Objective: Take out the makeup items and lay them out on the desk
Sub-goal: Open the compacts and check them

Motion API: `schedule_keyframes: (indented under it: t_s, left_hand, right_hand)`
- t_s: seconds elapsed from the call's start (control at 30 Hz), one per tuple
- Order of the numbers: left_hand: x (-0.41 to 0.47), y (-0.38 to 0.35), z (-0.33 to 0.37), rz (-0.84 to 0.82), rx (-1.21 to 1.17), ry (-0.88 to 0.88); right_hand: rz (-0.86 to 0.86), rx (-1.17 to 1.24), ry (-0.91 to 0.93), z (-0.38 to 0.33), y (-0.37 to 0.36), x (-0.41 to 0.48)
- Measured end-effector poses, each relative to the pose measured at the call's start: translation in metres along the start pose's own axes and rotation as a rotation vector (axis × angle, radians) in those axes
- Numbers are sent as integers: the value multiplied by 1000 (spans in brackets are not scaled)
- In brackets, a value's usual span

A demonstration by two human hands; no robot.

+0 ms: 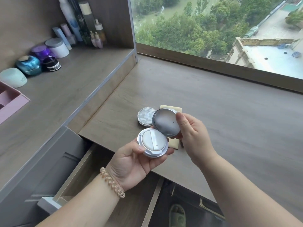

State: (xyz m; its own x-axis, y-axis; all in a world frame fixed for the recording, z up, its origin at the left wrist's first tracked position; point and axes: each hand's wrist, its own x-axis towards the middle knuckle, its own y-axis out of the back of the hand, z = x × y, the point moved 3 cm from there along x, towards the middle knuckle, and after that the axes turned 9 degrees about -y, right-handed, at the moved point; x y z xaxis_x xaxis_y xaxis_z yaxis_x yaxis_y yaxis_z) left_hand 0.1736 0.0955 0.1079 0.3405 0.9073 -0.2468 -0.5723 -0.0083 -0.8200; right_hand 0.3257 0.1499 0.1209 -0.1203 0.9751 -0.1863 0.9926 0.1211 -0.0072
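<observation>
A silver cushion compact is held open above the desk's front edge. My left hand cups its base, where a white puff shows. My right hand pinches the raised mirrored lid at its rim. Behind the lid a second round compact with a patterned silvery top lies shut on the desk. A flat cream-coloured packet lies on the desk under the held compact, mostly hidden.
An open drawer sits below my left wrist. To the left, a higher shelf carries jars, bottles and a pink organiser. A window runs along the desk's far side.
</observation>
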Motion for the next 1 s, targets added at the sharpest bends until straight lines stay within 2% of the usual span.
schedule_keyframes:
  t_s: [0.23, 0.43, 0.5, 0.67, 0.8, 0.9, 1.0]
  left_hand:
    - [9, 0, -8, -12, 67, 57]
    - [18, -1, -12, 22, 91, 18]
    - [20, 1, -14, 50, 117, 13]
    - [18, 21, -20, 205, 417, 58]
    - [15, 35, -16, 328, 500, 59]
    - [21, 47, -5, 432, 556, -26]
    - [30, 66, 13, 655, 557, -168]
  right_hand:
    - [97, -131, 18, -7, 15, 6]
    - [-75, -166, -46, -1, 13, 6]
    - [-85, -217, -74, 3, 13, 7]
    - [-15, -394, -101, 20, 15, 10]
    - [-35, -466, -141, 33, 2, 10]
    - [-37, -475, -147, 30, -8, 13]
    - [1, -572, -118, 26, -16, 19]
